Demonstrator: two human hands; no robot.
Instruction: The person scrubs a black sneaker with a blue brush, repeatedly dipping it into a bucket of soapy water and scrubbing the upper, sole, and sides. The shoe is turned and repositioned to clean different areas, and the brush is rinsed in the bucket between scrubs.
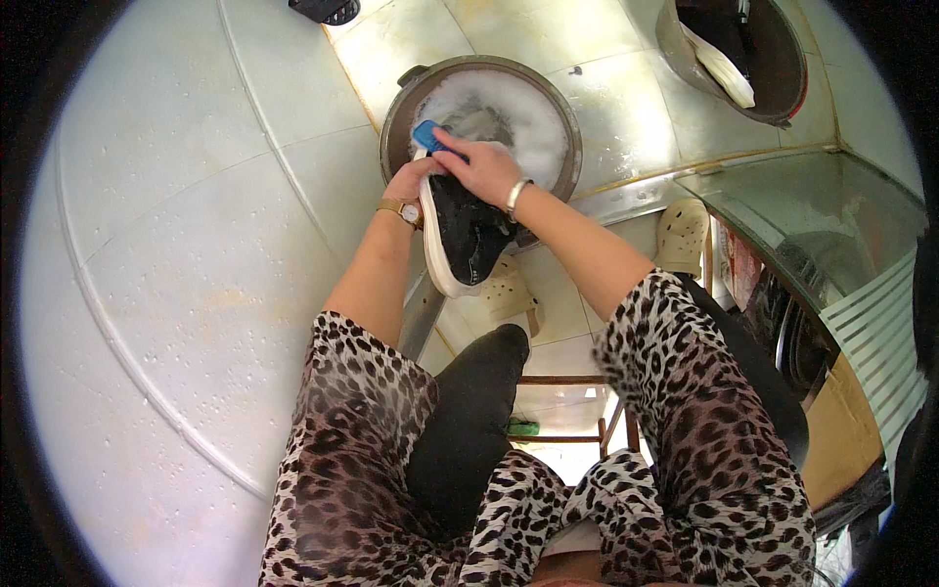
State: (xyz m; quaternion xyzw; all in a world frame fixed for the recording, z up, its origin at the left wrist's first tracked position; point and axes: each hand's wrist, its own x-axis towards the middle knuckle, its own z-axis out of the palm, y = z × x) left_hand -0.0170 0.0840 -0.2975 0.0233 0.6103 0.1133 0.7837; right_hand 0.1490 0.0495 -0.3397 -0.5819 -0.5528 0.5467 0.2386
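Note:
A black shoe (463, 224) with a thick white sole is tilted over the near rim of a round basin (392, 139). My left hand (411, 182) grips the shoe along its left side, close to its far end. In my right hand (486, 167) is a blue brush (429, 137), held against that far end; its bristles are hidden. White suds (535, 110) float on the water inside the basin, around a darker patch in the middle.
At the upper right a second basin (671, 37) holds something black and a pale item (719, 66). A glass-topped shelf (829, 191) stands along the right side. Cream clogs (506, 293) are on my feet, near a metal threshold strip (631, 202). Wet glass panel (183, 293) fills the left.

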